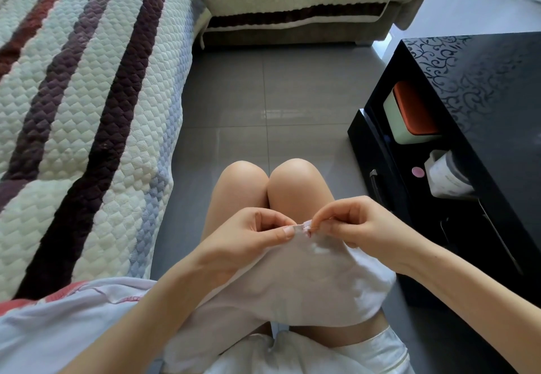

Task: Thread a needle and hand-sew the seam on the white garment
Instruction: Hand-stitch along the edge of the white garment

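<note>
The white garment (pixel 307 274) lies draped over my lap and trails off to the lower left. My left hand (pixel 248 239) pinches its raised top edge between thumb and fingers. My right hand (pixel 351 224) pinches a thin needle (pixel 311 228) at that same edge, where a small pink-trimmed bit of fabric sticks up. The two hands nearly touch above my knees. Any thread is too fine to see.
A quilted striped sofa (pixel 87 110) runs along the left and back. A black glossy coffee table (pixel 483 110) stands at the right, its shelf holding an orange-lidded box (pixel 409 116) and a white roll (pixel 445 174). Grey floor tiles (pixel 263 95) lie ahead.
</note>
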Action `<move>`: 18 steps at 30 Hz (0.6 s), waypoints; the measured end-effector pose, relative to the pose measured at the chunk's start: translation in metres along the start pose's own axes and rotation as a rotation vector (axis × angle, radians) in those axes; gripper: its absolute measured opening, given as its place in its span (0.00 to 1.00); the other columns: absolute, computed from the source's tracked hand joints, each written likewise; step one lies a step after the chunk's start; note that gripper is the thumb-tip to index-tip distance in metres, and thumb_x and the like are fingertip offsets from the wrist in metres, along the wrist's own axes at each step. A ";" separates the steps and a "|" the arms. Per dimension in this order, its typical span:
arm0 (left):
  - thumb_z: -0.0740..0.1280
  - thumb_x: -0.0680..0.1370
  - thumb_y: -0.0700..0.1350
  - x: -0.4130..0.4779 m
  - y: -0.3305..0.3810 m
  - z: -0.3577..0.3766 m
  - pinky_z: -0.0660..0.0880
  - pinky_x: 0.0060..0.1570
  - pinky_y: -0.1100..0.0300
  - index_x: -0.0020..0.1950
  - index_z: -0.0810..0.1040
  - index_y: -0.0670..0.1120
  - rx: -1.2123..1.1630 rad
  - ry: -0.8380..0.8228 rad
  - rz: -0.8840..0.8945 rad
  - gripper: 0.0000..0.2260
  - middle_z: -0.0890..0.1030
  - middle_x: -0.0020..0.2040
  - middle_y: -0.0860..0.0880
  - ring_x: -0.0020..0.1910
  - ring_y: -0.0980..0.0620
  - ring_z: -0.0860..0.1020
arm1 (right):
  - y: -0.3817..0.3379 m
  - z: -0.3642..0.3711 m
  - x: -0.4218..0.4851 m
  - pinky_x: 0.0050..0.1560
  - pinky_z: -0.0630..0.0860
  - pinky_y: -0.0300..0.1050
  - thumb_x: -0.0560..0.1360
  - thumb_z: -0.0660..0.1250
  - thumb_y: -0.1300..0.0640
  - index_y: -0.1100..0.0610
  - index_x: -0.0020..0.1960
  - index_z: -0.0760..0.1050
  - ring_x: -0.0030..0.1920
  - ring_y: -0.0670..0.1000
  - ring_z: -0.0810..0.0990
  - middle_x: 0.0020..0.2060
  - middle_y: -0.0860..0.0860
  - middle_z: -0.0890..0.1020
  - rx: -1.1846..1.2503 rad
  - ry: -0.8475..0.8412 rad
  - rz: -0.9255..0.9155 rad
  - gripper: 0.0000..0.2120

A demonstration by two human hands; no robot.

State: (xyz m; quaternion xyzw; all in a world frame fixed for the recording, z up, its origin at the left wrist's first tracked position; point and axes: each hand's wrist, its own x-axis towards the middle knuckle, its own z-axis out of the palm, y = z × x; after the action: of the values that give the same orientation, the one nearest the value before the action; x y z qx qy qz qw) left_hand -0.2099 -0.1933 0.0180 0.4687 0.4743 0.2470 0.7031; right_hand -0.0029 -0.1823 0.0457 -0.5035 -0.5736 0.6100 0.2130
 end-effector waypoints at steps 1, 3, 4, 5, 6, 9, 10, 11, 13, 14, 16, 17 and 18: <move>0.68 0.73 0.46 0.000 0.000 0.000 0.74 0.50 0.63 0.47 0.83 0.42 -0.020 -0.010 -0.003 0.09 0.84 0.44 0.48 0.45 0.56 0.79 | -0.001 0.000 0.000 0.30 0.70 0.27 0.77 0.61 0.74 0.65 0.43 0.81 0.32 0.37 0.79 0.38 0.52 0.85 0.035 -0.006 0.007 0.12; 0.70 0.73 0.45 0.001 0.000 0.000 0.75 0.50 0.64 0.47 0.83 0.42 -0.063 -0.030 -0.007 0.08 0.84 0.44 0.47 0.45 0.55 0.79 | -0.003 -0.001 -0.001 0.28 0.70 0.28 0.77 0.62 0.72 0.65 0.44 0.81 0.28 0.37 0.77 0.40 0.55 0.85 0.076 -0.020 0.021 0.10; 0.71 0.74 0.44 0.001 0.000 0.001 0.75 0.50 0.65 0.47 0.83 0.42 -0.085 -0.041 -0.010 0.06 0.84 0.44 0.47 0.45 0.55 0.79 | -0.003 -0.001 0.000 0.28 0.69 0.28 0.77 0.63 0.71 0.65 0.44 0.81 0.27 0.37 0.76 0.42 0.57 0.85 0.075 -0.027 0.027 0.09; 0.71 0.74 0.44 0.001 0.001 0.001 0.75 0.49 0.64 0.46 0.83 0.42 -0.104 -0.049 -0.013 0.06 0.84 0.44 0.47 0.45 0.56 0.80 | -0.003 -0.002 0.000 0.27 0.68 0.28 0.77 0.63 0.70 0.64 0.44 0.81 0.27 0.37 0.75 0.44 0.59 0.85 0.066 -0.033 0.034 0.09; 0.71 0.74 0.44 0.000 0.002 0.001 0.75 0.49 0.64 0.45 0.84 0.43 -0.121 -0.057 -0.020 0.05 0.84 0.43 0.47 0.44 0.56 0.80 | -0.002 -0.002 0.000 0.27 0.67 0.29 0.77 0.64 0.69 0.63 0.43 0.82 0.27 0.38 0.75 0.45 0.59 0.85 0.054 -0.035 0.041 0.09; 0.69 0.72 0.44 0.001 0.003 0.002 0.76 0.47 0.64 0.43 0.85 0.46 -0.151 -0.082 -0.039 0.06 0.84 0.42 0.48 0.43 0.56 0.80 | 0.000 -0.003 0.000 0.27 0.65 0.29 0.78 0.63 0.68 0.60 0.42 0.82 0.27 0.38 0.74 0.41 0.54 0.85 0.045 -0.046 0.047 0.11; 0.69 0.72 0.45 0.001 0.004 0.003 0.77 0.47 0.64 0.42 0.85 0.46 -0.159 -0.089 -0.047 0.06 0.84 0.42 0.48 0.43 0.56 0.81 | 0.000 -0.002 0.000 0.28 0.66 0.28 0.78 0.62 0.68 0.61 0.42 0.81 0.27 0.38 0.74 0.38 0.49 0.85 0.060 -0.051 0.046 0.11; 0.68 0.72 0.45 0.001 0.004 0.003 0.77 0.46 0.64 0.42 0.86 0.47 -0.162 -0.097 -0.053 0.06 0.84 0.42 0.48 0.42 0.55 0.81 | 0.001 -0.001 0.000 0.29 0.67 0.28 0.78 0.62 0.69 0.61 0.42 0.80 0.28 0.37 0.75 0.36 0.46 0.84 0.073 -0.055 0.044 0.11; 0.70 0.73 0.45 0.002 0.005 0.004 0.78 0.47 0.62 0.42 0.86 0.47 -0.156 -0.107 -0.055 0.05 0.84 0.42 0.48 0.42 0.54 0.81 | 0.004 0.001 0.002 0.34 0.69 0.29 0.79 0.62 0.66 0.58 0.42 0.80 0.32 0.38 0.75 0.35 0.45 0.82 0.058 -0.069 0.028 0.11; 0.72 0.74 0.45 0.002 0.006 0.005 0.78 0.47 0.61 0.42 0.86 0.47 -0.154 -0.101 -0.056 0.04 0.84 0.42 0.47 0.42 0.54 0.81 | 0.006 0.003 0.002 0.37 0.69 0.32 0.78 0.64 0.62 0.55 0.42 0.80 0.35 0.40 0.75 0.35 0.46 0.81 0.014 -0.077 0.020 0.09; 0.71 0.71 0.46 0.002 0.005 0.006 0.78 0.46 0.61 0.42 0.86 0.46 -0.145 -0.078 -0.054 0.05 0.84 0.41 0.46 0.41 0.54 0.81 | 0.009 0.006 0.002 0.39 0.68 0.36 0.76 0.66 0.55 0.53 0.42 0.77 0.36 0.43 0.74 0.33 0.47 0.79 -0.044 -0.098 0.011 0.05; 0.70 0.70 0.46 0.001 0.004 0.007 0.78 0.46 0.61 0.42 0.85 0.45 -0.136 -0.075 -0.050 0.07 0.84 0.41 0.46 0.42 0.53 0.81 | 0.010 0.007 0.002 0.37 0.67 0.35 0.76 0.66 0.57 0.54 0.43 0.76 0.34 0.43 0.73 0.32 0.48 0.78 -0.036 -0.107 0.004 0.04; 0.70 0.70 0.46 0.000 0.003 0.008 0.77 0.47 0.61 0.43 0.85 0.44 -0.125 -0.077 -0.043 0.08 0.84 0.42 0.45 0.42 0.53 0.81 | 0.011 0.007 0.002 0.34 0.68 0.33 0.78 0.66 0.60 0.57 0.44 0.74 0.33 0.43 0.73 0.32 0.49 0.79 -0.034 -0.103 -0.004 0.04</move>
State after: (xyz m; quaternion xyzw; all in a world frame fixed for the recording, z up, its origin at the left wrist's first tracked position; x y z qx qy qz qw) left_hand -0.2027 -0.1950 0.0215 0.4227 0.4406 0.2430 0.7537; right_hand -0.0061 -0.1870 0.0336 -0.4738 -0.5951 0.6249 0.1755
